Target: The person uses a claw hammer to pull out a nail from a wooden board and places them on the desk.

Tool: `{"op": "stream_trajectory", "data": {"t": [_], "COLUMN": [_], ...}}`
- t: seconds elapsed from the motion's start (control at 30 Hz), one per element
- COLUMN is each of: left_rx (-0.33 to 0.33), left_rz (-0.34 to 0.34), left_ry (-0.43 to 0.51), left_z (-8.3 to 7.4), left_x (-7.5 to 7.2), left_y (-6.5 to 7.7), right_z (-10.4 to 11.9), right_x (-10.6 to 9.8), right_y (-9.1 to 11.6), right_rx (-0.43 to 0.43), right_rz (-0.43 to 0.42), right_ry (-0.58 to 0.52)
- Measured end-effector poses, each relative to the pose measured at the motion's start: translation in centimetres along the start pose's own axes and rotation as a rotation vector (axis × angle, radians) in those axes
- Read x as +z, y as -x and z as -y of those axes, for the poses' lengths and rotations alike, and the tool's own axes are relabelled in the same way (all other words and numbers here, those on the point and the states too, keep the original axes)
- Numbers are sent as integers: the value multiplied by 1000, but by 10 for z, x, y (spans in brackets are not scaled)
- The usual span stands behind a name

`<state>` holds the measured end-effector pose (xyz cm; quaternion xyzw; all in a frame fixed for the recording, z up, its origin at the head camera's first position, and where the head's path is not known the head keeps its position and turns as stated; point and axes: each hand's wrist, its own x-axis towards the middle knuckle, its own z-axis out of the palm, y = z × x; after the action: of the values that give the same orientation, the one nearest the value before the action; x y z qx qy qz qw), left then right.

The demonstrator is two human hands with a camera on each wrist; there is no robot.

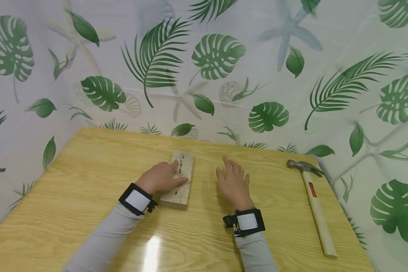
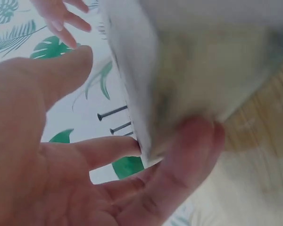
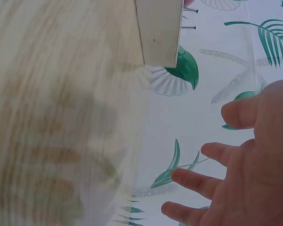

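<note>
A light wooden board (image 1: 187, 168) lies on the table with several dark nails (image 2: 112, 113) standing up from its top face. My left hand (image 1: 159, 176) is at the board's left side, with the index finger on the top near the nails and other fingers against the side. Its thumb extends over the top face, a small gap from the wood in the left wrist view. To the right of the board, my right hand (image 1: 235, 185) hovers with fingers loosely spread, holding nothing. Nearest to that hand is the board's right side (image 3: 161, 35).
A claw hammer (image 1: 316, 207) with a pale wooden handle lies along the table's right side, head toward the back. The wood-grain table (image 1: 98, 162) meets a leaf-printed cloth (image 1: 217, 90) at its back and sides.
</note>
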<state>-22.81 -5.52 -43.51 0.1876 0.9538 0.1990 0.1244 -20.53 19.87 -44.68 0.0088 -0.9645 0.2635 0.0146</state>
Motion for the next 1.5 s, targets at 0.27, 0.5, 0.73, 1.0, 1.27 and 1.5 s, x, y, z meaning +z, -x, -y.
{"op": "stream_trajectory", "data": {"t": [0.27, 0.5, 0.73, 1.0, 1.27, 1.5], "left_rx": [31, 56, 85, 25, 13, -2], "left_rz": [47, 67, 59, 41, 23, 22], "left_ry": [129, 177, 179, 116, 71, 72], "left_z": [-8, -17, -20, -18, -23, -23], "left_x": [8, 14, 25, 30, 23, 21], "left_y": [-10, -9, -5, -1, -2, 1], "right_z": [2, 7, 2, -4, -21, -62], "right_x": [1, 3, 3, -4, -31, -72], "right_y": [-2, -1, 6, 4, -2, 8], "right_rx": [-8, -15, 10, 2, 19, 169], "right_rz": [2, 17, 26, 3, -7, 2], "right_ry": [-17, -25, -15, -36, -67, -114]}}
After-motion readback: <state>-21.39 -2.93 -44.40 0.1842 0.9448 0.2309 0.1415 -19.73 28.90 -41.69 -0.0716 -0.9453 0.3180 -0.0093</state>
